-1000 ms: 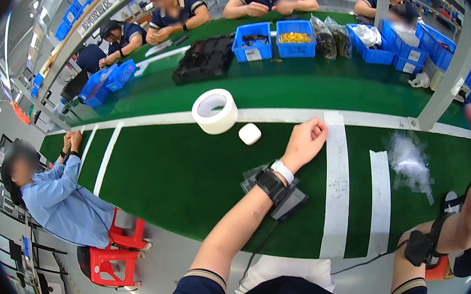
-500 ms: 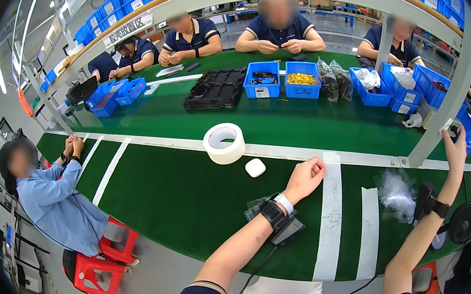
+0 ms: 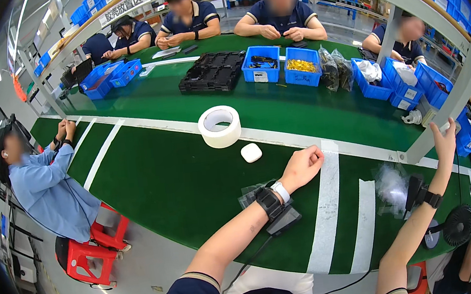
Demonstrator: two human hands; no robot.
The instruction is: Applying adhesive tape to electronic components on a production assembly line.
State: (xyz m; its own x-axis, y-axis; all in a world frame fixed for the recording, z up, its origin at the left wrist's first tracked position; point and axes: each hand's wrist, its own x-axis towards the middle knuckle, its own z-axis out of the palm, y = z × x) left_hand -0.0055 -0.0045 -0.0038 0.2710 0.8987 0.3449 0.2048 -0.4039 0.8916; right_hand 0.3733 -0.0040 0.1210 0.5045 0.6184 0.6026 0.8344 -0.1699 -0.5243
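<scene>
My left hand [image 3: 303, 166] rests with curled fingers over the upper end of a wide white tape strip [image 3: 322, 218] stuck on the green table. Whether anything is pinched in its fingertips is hidden. A white watch and a black strapped device are on that wrist. My right hand [image 3: 444, 137] is raised beside the slanted grey shelf post [image 3: 449, 106], its thumb and fingers apart and nothing visible in them. A shorter tape strip [image 3: 363, 219] and some crumpled clear film [image 3: 392, 188] lie between my arms. A white tape roll [image 3: 219, 127] and a white rounded case [image 3: 251, 153] sit left of my left hand.
Blue bins [image 3: 261, 64] with small parts and a black tray [image 3: 213, 72] stand across the table. A small black fan [image 3: 458, 225] is right of my right forearm. Co-workers sit opposite; a person in a light blue shirt [image 3: 49, 172] sits at left.
The view has tilted slightly, moving the scene upward at the far side. My right hand's fingers have spread beside the post. My left hand stays at the strip's end.
</scene>
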